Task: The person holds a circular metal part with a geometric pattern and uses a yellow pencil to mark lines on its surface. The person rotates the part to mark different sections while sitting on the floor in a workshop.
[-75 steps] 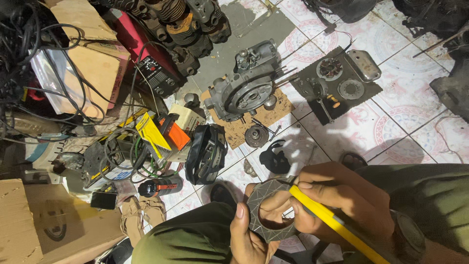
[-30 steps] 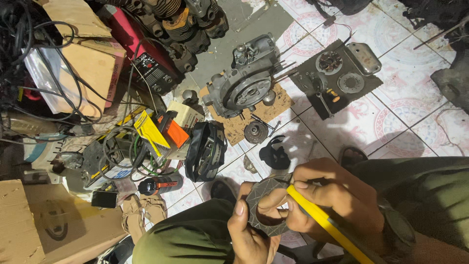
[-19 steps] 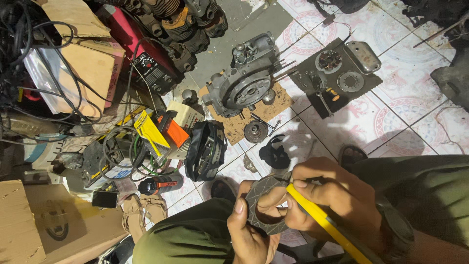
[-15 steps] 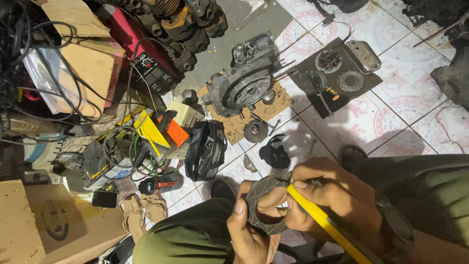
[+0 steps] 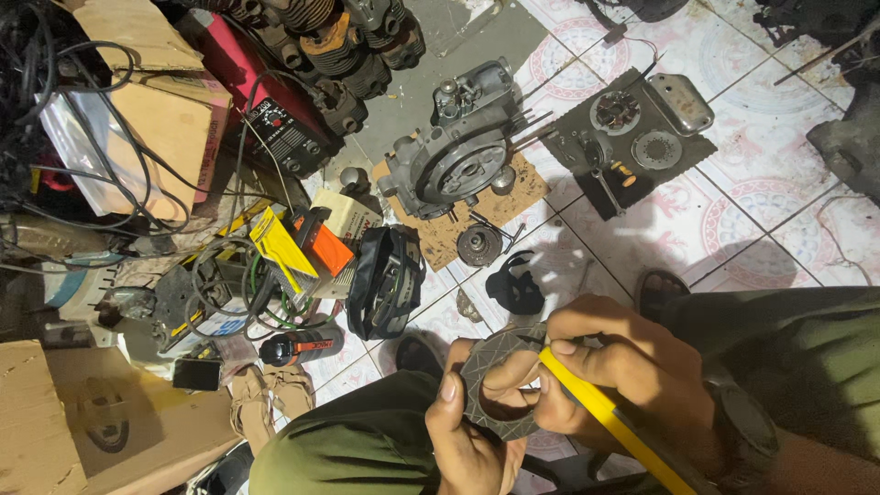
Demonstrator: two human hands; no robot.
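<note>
My left hand [image 5: 463, 438] holds a flat grey ring-shaped plate [image 5: 488, 390] at the bottom centre, thumb on its left rim. My right hand [image 5: 623, 380] grips a yellow-handled tool [image 5: 612, 420] like a pen, its tip resting against the ring's inner edge. Both hands hover over my knees in olive trousers. On the tiled floor beyond lies a grey engine casing [image 5: 456, 156] on a piece of cardboard [image 5: 500, 202].
A dark mat [image 5: 587, 128] carries round engine parts and a metal cover [image 5: 679, 103]. Left of the hands lie a black pouch [image 5: 385, 280], a spray can [image 5: 298, 346], yellow and orange boxes, tangled cables and cardboard boxes [image 5: 55, 431]. Cylinder blocks [image 5: 330, 46] stand at the top.
The ring and both hands have risen slightly and the view has shifted a little. The yellow tool stays against the ring's inner edge.
</note>
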